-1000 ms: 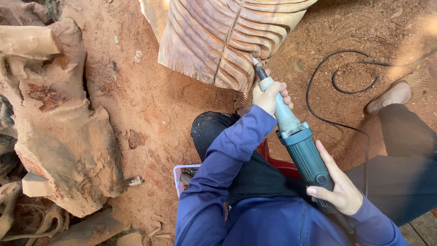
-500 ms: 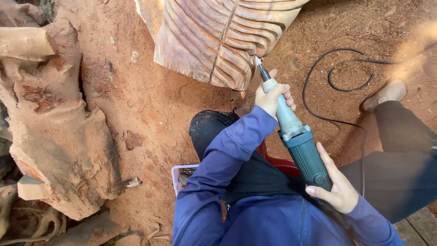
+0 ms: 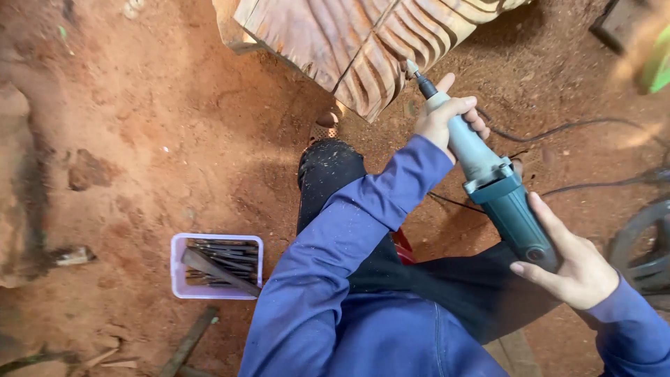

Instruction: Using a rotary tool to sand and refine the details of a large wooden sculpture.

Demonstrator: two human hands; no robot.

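One die grinder [image 3: 499, 192], gripped by two hands: left hand [image 3: 447, 115] wrapped round its neck, right hand [image 3: 576, 269] clasping its body. Bit against one carved wood piece [image 3: 356, 38], cropped above. One tub [image 3: 216, 267], contents perhaps chisels.

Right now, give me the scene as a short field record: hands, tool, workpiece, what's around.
left hand: wrapped around the tool's pale neck
right hand: gripping the tool's teal body
tool: corded die grinder, tip touching the wood
workpiece: ribbed wood carving, standing on red soil
cable: trailing on the ground to the right
box: white, holding dark metal bits, beside the left sleeve
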